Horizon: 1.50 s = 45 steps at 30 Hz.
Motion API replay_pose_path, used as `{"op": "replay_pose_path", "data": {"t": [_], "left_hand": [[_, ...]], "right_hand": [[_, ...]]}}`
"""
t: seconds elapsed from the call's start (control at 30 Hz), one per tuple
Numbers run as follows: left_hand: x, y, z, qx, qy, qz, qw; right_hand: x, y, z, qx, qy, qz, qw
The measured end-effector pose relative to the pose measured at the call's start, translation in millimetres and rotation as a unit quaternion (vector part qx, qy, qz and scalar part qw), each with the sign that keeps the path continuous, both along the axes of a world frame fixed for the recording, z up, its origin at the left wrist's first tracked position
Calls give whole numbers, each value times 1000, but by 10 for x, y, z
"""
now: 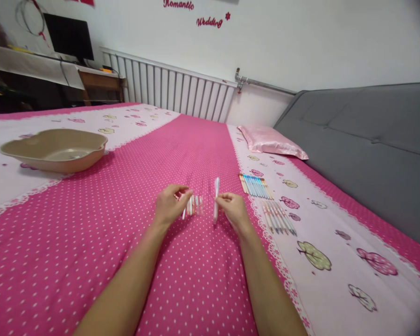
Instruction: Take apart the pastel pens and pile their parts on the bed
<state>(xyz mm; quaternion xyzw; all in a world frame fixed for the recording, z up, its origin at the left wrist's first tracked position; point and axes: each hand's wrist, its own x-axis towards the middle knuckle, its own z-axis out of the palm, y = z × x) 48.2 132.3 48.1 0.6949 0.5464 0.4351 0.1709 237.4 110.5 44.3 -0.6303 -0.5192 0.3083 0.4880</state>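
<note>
In the head view my right hand (232,209) pinches a pale, whitish pen (216,200) between thumb and fingertips, the pen nearly upright in the picture. My left hand (171,204) has its thumb and fingertips drawn together at the left end of a short row of white and pinkish pens (197,205) on the bedspread. A white pen (184,213) shows below its thumb; whether the fingers grip it is hidden. Right of my right hand lie two neat rows of pens, one with blue barrels and orange-brown ends (256,186), the nearer one pale with grey tips (279,218).
The pink dotted bedspread (196,280) spreads under everything. A beige basin (56,158) stands at the left, and a pink pillow (271,142) lies at the right against a grey headboard (364,135). Behind are a radiator (175,88) and a desk with a monitor (70,37).
</note>
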Motion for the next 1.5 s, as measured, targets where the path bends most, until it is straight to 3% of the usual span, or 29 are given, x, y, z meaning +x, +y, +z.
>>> {"op": "replay_pose_path", "data": {"t": [0.13,0.2,0.27,0.4,0.67,0.9,0.97,1.1,1.2,1.33,1.5], "left_hand": [[129,-92,21,-15,-37,-158,987],[153,-95,4,-8,-43,-179,983],[146,-75,-24,-2,-52,-170,984],[103,-38,-57,1,-48,-152,987],[90,-50,-44,-42,16,-175,984],[78,-16,-90,-128,-122,-237,955],[73,-16,-83,-123,-137,-223,957],[79,-17,-48,-44,-167,-161,972],[91,-20,-27,-17,-150,-159,976],[86,-23,-32,-49,-110,-150,981],[64,-8,-68,-104,-143,-135,975]], "right_hand": [[-122,-22,64,11,198,37,979],[-177,-36,81,20,308,47,950],[-213,-40,86,20,349,56,935],[-238,-18,67,20,344,45,938],[-214,5,57,28,330,29,943],[-213,-21,99,22,337,64,939],[-206,-23,106,22,335,67,940],[-176,-9,95,39,349,53,935],[-161,-4,86,51,359,50,930],[-169,-20,94,59,368,59,926],[-175,-23,93,58,373,70,923]]}}
